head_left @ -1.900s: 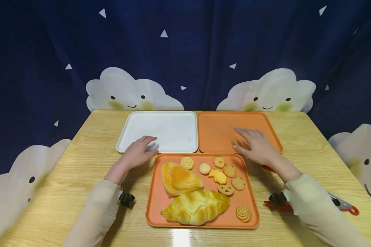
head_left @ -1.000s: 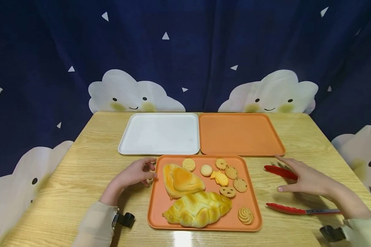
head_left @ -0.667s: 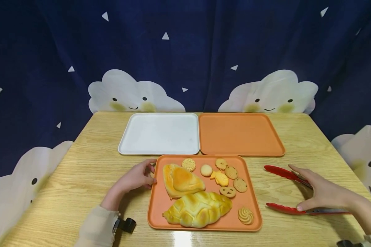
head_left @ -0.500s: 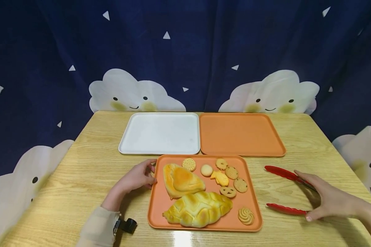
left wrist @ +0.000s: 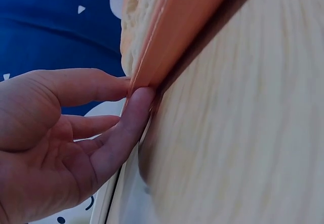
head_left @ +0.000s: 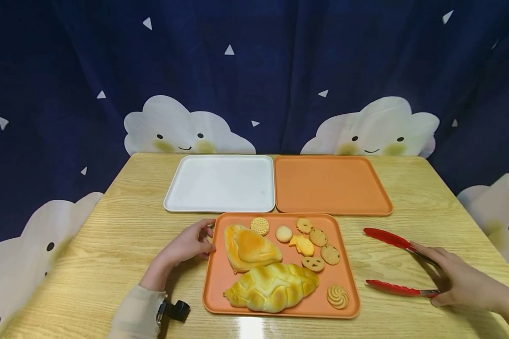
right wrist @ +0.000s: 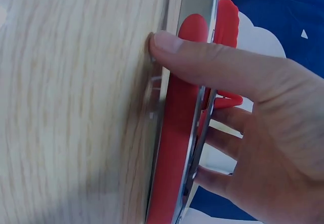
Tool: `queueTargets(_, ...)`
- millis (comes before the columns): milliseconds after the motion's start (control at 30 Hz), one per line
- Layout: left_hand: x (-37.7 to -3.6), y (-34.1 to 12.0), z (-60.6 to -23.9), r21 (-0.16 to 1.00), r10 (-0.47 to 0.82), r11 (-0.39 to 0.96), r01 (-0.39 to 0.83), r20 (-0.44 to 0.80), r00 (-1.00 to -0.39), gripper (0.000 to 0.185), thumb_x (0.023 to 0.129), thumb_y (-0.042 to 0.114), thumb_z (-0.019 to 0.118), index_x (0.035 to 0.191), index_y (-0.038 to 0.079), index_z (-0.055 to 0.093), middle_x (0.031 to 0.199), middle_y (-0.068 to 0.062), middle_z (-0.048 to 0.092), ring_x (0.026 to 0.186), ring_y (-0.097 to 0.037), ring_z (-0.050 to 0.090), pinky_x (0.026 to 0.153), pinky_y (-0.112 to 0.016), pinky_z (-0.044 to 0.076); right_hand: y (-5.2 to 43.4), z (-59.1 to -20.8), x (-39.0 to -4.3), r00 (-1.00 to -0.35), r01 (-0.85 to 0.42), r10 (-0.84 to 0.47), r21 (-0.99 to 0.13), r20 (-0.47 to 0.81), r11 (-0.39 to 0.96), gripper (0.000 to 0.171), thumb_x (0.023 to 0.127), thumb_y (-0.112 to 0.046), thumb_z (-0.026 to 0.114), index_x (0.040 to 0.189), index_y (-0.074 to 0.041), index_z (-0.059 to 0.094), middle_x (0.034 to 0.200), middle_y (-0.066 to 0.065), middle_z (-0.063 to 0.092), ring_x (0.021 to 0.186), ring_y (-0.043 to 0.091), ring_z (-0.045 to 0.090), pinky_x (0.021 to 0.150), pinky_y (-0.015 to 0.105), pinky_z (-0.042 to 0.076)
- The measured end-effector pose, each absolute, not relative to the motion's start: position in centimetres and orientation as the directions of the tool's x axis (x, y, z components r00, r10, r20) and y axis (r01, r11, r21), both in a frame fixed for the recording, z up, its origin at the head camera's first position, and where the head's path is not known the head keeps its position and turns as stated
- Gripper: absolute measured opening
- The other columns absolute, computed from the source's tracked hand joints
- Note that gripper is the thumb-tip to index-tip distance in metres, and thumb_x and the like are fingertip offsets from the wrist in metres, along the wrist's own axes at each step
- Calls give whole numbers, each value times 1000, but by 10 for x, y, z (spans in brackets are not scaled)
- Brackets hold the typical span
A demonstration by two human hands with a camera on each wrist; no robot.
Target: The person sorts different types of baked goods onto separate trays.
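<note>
On the near part of the table [head_left: 123,268], a loaded orange tray [head_left: 340,274] holds a plaited bread [head_left: 273,288] along its near side, with a swirl cookie [head_left: 337,297] in the near right corner. To the right of the tray, the right hand [head_left: 466,285] holds red-tipped tongs [head_left: 392,237], its grip closed round the handles, thumb along the near one; the tong tips stand spread, pointing left toward the tray. At the tray's left edge, the left hand [head_left: 188,244] has its grip pinching the rim. Farther back on the tray lie a folded pastry [head_left: 254,248] at left and several small cookies [head_left: 330,254] at the far side and right, one fish-shaped. Beyond, a white tray [head_left: 220,183] at left and a second orange tray [head_left: 331,183] at right sit side by side. Farthest back hangs a dark blue curtain [head_left: 275,56] with smiling clouds.
</note>
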State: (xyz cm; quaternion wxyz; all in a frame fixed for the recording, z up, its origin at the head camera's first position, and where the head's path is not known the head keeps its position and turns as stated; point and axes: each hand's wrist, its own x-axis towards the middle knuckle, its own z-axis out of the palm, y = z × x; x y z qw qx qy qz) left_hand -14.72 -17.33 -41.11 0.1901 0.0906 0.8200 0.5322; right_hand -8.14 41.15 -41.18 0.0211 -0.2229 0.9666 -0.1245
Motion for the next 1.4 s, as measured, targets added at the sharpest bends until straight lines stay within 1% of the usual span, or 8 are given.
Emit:
queueTargets(133,-148,-174,-414,909,358,412,-56,-218,-908,70,75,-3,61,137,-1,31,104,-19,46,74,-19,50,58,-34,56,409,-411,-82,-899,-426,-436,-301,37,853,122,40,-32,87,143,-13,26,122,15,45,109,-14,22,75,12,37)
queueTargets(300,-149,-174,-416,904,353,423,-52,-218,-910,70,74,-4,61,138,0,31,103,-18,46,74,-20,50,57,-33,56,403,-409,-82,-925,-338,-381,-468,3,816,133,48,-28,86,146,-13,-2,132,33,28,129,8,18,84,-7,11)
queueTargets(367,-149,-174,-416,904,352,425,-52,-218,-910,71,74,-4,61,138,0,31,103,-18,46,74,-20,50,57,-33,56,400,-407,-82,-934,-311,-358,-467,-13,828,130,50,-31,86,146,-13,-1,131,33,30,122,23,29,81,-6,15)
queueTargets(600,-149,-172,-414,907,357,419,-48,-213,-909,71,74,-4,60,138,-1,31,103,-18,46,74,-20,51,57,-33,56,380,-392,-92,-936,-338,-347,-399,52,852,100,50,-39,86,131,-7,38,122,15,48,105,-3,37,75,-1,23)
queueTargets(700,-149,-173,-413,908,359,416,-53,-218,-908,71,74,-4,60,138,-1,30,103,-18,46,74,-19,51,57,-33,56,369,-384,-96,-936,-344,-343,-392,75,854,92,52,-41,85,126,-7,43,119,11,50,105,-1,38,75,1,26)
queueTargets(1100,-148,-174,-411,918,379,395,-35,-198,-904,70,76,-5,62,138,-3,29,104,-20,44,72,-20,50,57,-35,56,318,-363,-116,-914,-404,-390,-325,111,855,88,56,-53,79,125,-9,48,96,-3,61,89,19,57,68,30,48)
queueTargets(1300,-148,-174,-413,911,374,411,-31,-200,-906,69,76,-5,61,137,-3,30,103,-19,45,72,-20,51,57,-34,56,293,-356,-124,-903,-423,-420,-355,89,834,88,58,-56,77,125,-5,49,112,11,59,94,26,59,72,41,50)
queueTargets(1400,-148,-174,-413,908,372,417,-31,-201,-906,69,75,-5,61,137,-3,30,102,-19,45,71,-20,51,57,-33,56,282,-357,-129,-885,-461,-454,-341,107,819,84,58,-56,76,122,-8,51,109,8,60,90,21,59,69,36,51)
